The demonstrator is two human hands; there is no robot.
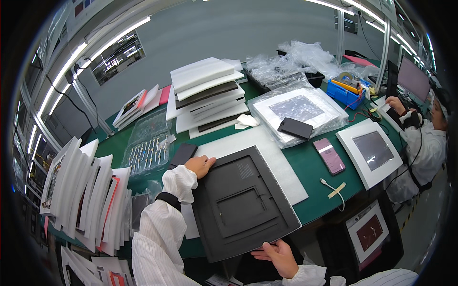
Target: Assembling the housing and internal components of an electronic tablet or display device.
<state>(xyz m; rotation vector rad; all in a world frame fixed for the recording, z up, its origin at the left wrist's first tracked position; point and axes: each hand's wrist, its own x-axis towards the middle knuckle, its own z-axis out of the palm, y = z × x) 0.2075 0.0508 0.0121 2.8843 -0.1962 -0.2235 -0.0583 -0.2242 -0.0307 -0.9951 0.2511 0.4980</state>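
The panel [248,202] covers part of the foam sheet [287,178], a phone [329,156] to its right, a stack [206,97] behind; perhaps a small case [182,155] lies beside the left hand [200,166].

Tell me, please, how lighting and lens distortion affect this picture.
In the head view, the strip lights burn out to near white, and the fisheye lens leaves dark, rounded corners; also in the head view, crumpled clear plastic catches bright glints, the black panel looks mostly matte, and the left hand and right hand show no obvious motion blur.
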